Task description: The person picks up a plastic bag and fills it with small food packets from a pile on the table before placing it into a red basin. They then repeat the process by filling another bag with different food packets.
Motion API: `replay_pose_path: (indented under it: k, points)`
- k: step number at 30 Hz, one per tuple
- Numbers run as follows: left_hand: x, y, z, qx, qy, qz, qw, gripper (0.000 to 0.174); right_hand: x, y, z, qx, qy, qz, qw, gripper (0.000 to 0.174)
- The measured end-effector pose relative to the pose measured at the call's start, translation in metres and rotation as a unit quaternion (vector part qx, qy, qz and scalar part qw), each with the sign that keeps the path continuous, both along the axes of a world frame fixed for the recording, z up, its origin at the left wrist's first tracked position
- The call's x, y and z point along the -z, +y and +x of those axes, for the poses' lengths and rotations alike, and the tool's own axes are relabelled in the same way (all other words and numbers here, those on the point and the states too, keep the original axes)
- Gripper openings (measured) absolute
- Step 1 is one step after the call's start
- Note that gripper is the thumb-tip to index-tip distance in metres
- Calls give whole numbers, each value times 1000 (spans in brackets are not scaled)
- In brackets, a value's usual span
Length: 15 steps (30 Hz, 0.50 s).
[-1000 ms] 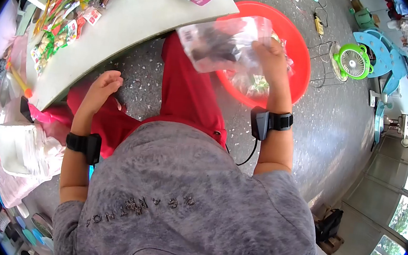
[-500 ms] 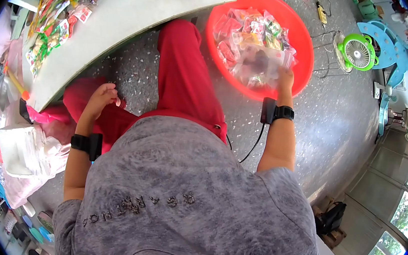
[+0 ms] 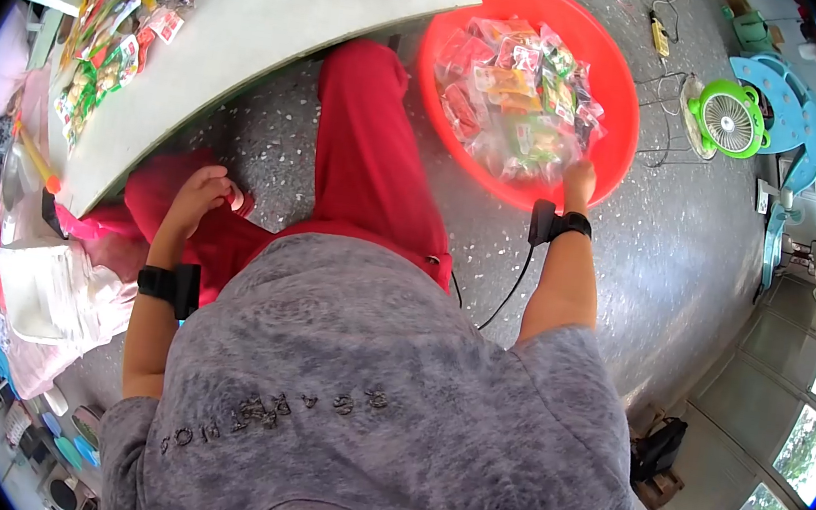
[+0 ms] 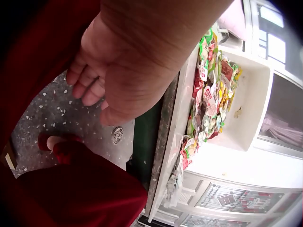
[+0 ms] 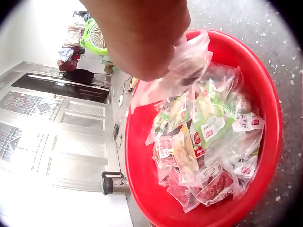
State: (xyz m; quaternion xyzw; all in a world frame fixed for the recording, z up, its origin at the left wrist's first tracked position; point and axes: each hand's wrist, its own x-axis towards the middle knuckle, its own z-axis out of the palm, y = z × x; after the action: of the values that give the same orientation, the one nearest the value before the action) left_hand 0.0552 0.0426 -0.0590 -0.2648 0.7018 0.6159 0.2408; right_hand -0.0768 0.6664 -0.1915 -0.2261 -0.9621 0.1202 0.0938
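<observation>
The red basin [image 3: 622, 128] sits on the floor at the far right, holding a heap of clear bags [image 3: 522, 92] with colourful packets inside. The right hand [image 3: 579, 184] is at the basin's near right side, next to a clear bag [image 5: 191, 59] over the heap; its fingertips are hidden, so whether it pinches the bag cannot be told. The left hand [image 3: 200, 193] holds nothing, its fingers loosely bent beside the table [image 3: 242, 35]. Colourful packets [image 4: 208, 101] lie at the white tub [image 4: 248, 99] on the table, some inside it.
</observation>
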Motion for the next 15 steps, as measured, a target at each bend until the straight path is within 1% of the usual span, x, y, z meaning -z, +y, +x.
replay_pose_path:
  k: [1,2,3,4,6,8,10,11,12,13,14,15]
  points:
    - [-4,2,0,4,3,-4,1000,39,54,20,-2,-105,-62,42,992,23]
    - [-8,4,-3,27,13,7,1000,38,69,15,-7,-146,-85,33,985,22]
    - [-13,5,-7,45,23,16,999,37,70,0,-10,-186,-109,22,976,22]
    - [-21,4,-10,54,36,23,998,36,72,-20,-11,-171,-97,-41,980,22]
    - [-54,13,-23,113,92,8,989,29,31,-67,-16,-137,-119,-212,960,23]
    - [-92,24,-39,209,195,-27,958,25,16,-95,-27,-143,-82,-308,937,19]
    - [-146,44,-53,315,262,-21,912,26,-33,-131,-38,-139,-89,-449,878,23]
    - [-179,59,-56,355,283,-56,889,26,-55,-149,-43,-148,-85,-465,869,22]
    - [-208,71,-59,412,335,-64,845,27,-77,-167,-47,-154,-82,-481,859,21]
    - [-223,83,-63,461,411,-40,786,27,-103,-187,-48,-175,-79,-494,848,21]
    - [-241,98,-61,486,435,4,758,25,-124,-206,-49,-192,-75,-508,837,20]
    - [-261,113,-59,508,495,31,704,23,-131,-218,-52,-235,-78,-513,822,19]
